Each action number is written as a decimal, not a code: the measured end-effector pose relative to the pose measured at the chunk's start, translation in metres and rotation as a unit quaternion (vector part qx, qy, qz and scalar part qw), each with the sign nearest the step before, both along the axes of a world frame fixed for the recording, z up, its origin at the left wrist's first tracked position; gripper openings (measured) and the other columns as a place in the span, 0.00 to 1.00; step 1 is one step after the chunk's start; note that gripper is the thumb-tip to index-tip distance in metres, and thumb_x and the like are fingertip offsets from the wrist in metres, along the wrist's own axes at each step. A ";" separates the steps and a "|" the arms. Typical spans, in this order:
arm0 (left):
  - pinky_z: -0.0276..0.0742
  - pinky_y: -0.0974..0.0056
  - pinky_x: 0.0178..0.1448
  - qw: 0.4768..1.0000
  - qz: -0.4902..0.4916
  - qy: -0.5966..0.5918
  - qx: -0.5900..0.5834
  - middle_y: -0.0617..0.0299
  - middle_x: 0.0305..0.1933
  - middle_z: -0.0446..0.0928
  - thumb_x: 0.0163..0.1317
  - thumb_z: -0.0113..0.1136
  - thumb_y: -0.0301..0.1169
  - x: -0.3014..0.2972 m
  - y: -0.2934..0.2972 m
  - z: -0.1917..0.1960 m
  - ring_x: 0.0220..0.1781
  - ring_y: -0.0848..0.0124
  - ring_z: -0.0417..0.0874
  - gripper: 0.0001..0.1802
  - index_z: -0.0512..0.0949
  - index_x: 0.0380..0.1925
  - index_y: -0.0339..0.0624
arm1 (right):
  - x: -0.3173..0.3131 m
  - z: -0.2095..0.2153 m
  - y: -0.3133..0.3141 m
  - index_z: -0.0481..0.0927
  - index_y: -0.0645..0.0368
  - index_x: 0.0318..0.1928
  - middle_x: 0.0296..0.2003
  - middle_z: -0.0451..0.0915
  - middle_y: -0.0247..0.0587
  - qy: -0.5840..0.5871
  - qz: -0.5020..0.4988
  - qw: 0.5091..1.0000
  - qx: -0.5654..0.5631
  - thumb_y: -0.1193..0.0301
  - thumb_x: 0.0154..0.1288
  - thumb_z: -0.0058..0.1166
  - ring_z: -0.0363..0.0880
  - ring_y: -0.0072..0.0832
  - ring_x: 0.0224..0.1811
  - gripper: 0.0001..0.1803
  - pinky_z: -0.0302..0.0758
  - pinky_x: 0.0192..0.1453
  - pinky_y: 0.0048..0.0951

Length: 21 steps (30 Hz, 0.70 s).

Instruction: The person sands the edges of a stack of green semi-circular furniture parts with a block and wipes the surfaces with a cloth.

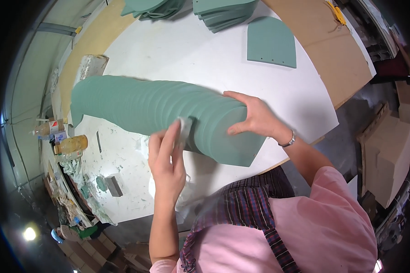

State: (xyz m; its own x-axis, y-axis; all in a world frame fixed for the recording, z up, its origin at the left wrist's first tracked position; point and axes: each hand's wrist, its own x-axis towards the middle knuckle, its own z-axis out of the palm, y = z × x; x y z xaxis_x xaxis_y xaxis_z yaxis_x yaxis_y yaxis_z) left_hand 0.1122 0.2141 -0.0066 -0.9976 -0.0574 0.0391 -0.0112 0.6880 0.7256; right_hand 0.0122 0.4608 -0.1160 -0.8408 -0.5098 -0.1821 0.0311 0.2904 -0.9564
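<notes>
A long row of green round-topped panels (136, 102), packed face to face, stands across the white table top. My right hand (257, 116) grips its near right end, the thumb pressed on the last panel's face and the fingers over the upper edge. Between the fingertips of my left hand (167, 161) is a small white wad (185, 128), perhaps cloth. It is close to the row's front side; whether it touches the panels I cannot tell.
One green panel with small holes (272, 42) lies flat at the far right. Further green stacks (225, 13) sit at the back. On the left are bottles (71, 144), a grey block (113, 185) and green scraps. A yellow cutter (338, 15) lies on brown board.
</notes>
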 end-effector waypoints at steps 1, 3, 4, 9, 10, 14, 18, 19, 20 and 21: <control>0.76 0.59 0.56 0.998 -0.016 0.026 -0.061 0.52 0.48 0.76 0.60 0.54 0.11 -0.006 -0.001 -0.002 0.50 0.59 0.77 0.31 0.80 0.63 0.43 | 0.000 0.000 -0.001 0.72 0.64 0.72 0.63 0.81 0.53 -0.007 0.002 1.000 -0.006 0.51 0.39 0.83 0.81 0.40 0.65 0.59 0.74 0.70 0.35; 0.76 0.57 0.55 0.991 -0.037 0.052 -0.121 0.52 0.45 0.75 0.55 0.52 0.08 -0.003 -0.002 -0.007 0.48 0.56 0.76 0.35 0.82 0.62 0.47 | -0.001 0.001 -0.001 0.72 0.64 0.72 0.63 0.81 0.53 -0.015 -0.001 1.000 -0.011 0.51 0.39 0.83 0.81 0.40 0.65 0.59 0.74 0.70 0.35; 0.75 0.56 0.53 0.984 -0.047 0.050 -0.162 0.53 0.44 0.74 0.51 0.51 0.08 0.011 -0.007 -0.009 0.46 0.56 0.75 0.38 0.83 0.62 0.49 | 0.000 0.002 0.000 0.72 0.63 0.71 0.63 0.81 0.53 -0.003 -0.002 1.000 -0.005 0.51 0.39 0.83 0.81 0.41 0.65 0.59 0.74 0.70 0.35; 0.72 0.56 0.52 0.976 -0.046 0.048 -0.206 0.54 0.43 0.73 0.43 0.52 0.09 0.039 -0.010 0.001 0.44 0.57 0.71 0.42 0.85 0.60 0.52 | 0.003 0.003 -0.001 0.73 0.62 0.71 0.62 0.81 0.54 0.042 -0.002 0.999 0.017 0.51 0.39 0.83 0.82 0.42 0.64 0.58 0.75 0.69 0.36; 0.72 0.56 0.52 0.973 -0.056 0.069 -0.211 0.53 0.44 0.73 0.43 0.52 0.08 0.030 -0.008 -0.003 0.44 0.56 0.71 0.41 0.85 0.59 0.51 | 0.004 0.004 -0.001 0.73 0.63 0.71 0.62 0.81 0.54 0.042 -0.007 0.999 0.016 0.51 0.40 0.83 0.82 0.42 0.63 0.57 0.75 0.69 0.36; 0.73 0.54 0.54 0.968 -0.068 0.082 -0.229 0.51 0.48 0.74 0.43 0.53 0.08 0.004 0.003 -0.003 0.47 0.54 0.72 0.40 0.85 0.58 0.51 | 0.005 0.001 -0.002 0.74 0.63 0.70 0.62 0.82 0.55 0.042 -0.008 0.999 0.009 0.50 0.39 0.83 0.82 0.45 0.64 0.57 0.75 0.69 0.38; 0.75 0.55 0.51 0.973 -0.058 0.081 -0.209 0.51 0.49 0.75 0.44 0.54 0.08 0.021 -0.006 -0.016 0.47 0.56 0.73 0.40 0.86 0.58 0.51 | 0.006 0.002 -0.003 0.74 0.63 0.70 0.62 0.81 0.57 0.058 -0.005 0.998 0.036 0.47 0.39 0.82 0.81 0.47 0.64 0.58 0.75 0.69 0.38; 0.75 0.56 0.51 0.974 -0.043 0.089 -0.202 0.52 0.48 0.76 0.45 0.55 0.08 0.023 -0.005 -0.016 0.46 0.56 0.73 0.39 0.86 0.57 0.51 | 0.006 0.002 -0.004 0.74 0.63 0.70 0.62 0.81 0.57 0.068 -0.003 0.997 0.034 0.46 0.39 0.82 0.81 0.48 0.64 0.58 0.75 0.69 0.39; 0.75 0.57 0.50 0.972 -0.036 0.106 -0.205 0.54 0.46 0.77 0.47 0.60 0.10 0.019 -0.003 -0.018 0.44 0.58 0.73 0.35 0.86 0.56 0.50 | 0.006 0.003 -0.004 0.74 0.63 0.70 0.62 0.81 0.58 0.077 -0.001 0.996 0.033 0.45 0.39 0.82 0.81 0.49 0.65 0.59 0.75 0.69 0.39; 0.75 0.57 0.50 0.973 -0.036 0.105 -0.204 0.54 0.46 0.77 0.47 0.60 0.10 0.017 -0.002 -0.018 0.44 0.58 0.73 0.35 0.86 0.56 0.50 | 0.006 0.004 -0.003 0.74 0.63 0.70 0.62 0.81 0.58 0.076 -0.001 0.997 0.034 0.45 0.39 0.82 0.81 0.49 0.65 0.59 0.75 0.69 0.39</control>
State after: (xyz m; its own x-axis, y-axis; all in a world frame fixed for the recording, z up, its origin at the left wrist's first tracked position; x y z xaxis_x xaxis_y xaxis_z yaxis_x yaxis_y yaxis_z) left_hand 0.1294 0.2121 -0.0247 -0.9662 0.0746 0.2469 0.1658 0.9129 0.3731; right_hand 0.0180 0.4579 -0.1125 -0.8620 -0.4994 -0.0868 -0.1118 0.3542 -0.9285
